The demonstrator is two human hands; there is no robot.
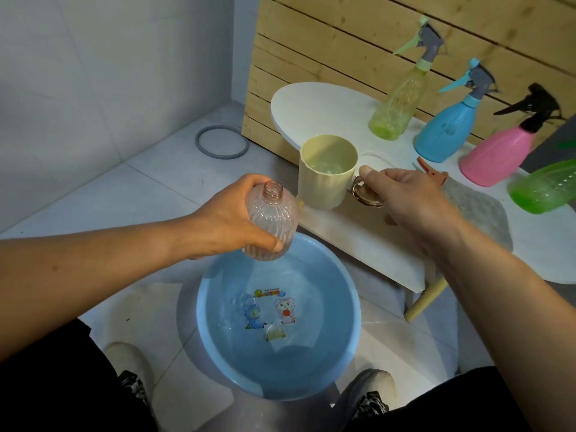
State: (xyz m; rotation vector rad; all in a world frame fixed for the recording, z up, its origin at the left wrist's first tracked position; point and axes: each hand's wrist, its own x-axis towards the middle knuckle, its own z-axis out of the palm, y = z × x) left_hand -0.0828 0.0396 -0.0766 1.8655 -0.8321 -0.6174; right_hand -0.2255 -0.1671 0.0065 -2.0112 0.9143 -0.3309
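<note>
While the left hand (230, 219) wraps round its lower half, the ribbed bottle (271, 226) hangs over the far rim of the blue basin (327, 363). The bottle is clear plastic with a faint pink tint, bulb-shaped, with vertical flutes and an uncapped threaded neck tipped up and away. Thumb and fingers curl round the belly, and the neck stands free above them.

The right hand (405, 194) grips the metallic ring handle (363, 194) of the cream jug (324, 185), thumb laid on top and fingers bent underneath. The jug is matt plastic with shallow ribs and a small spout. It stands at the near edge of the white table (314, 101) and seems to hold a little water, though the glare inside makes that uncertain.

The basin is smooth round plastic, with water in it and cartoon figures printed on its bottom. It sits on pale floor tiles (124, 188) between the person's shoes.

On the table a yellow-green spray bottle (396, 110), a blue spray bottle (445, 129) and a pink spray bottle (498, 154) stand in a row, with a green bottle (545, 188) at the right edge. A loose spray head (431, 171) lies just behind the right hand, beside a grey textured mat (477, 207). Wooden slats (327, 42) back the table, and a grey ring (222, 141) lies on the floor near the white wall (109, 57).
</note>
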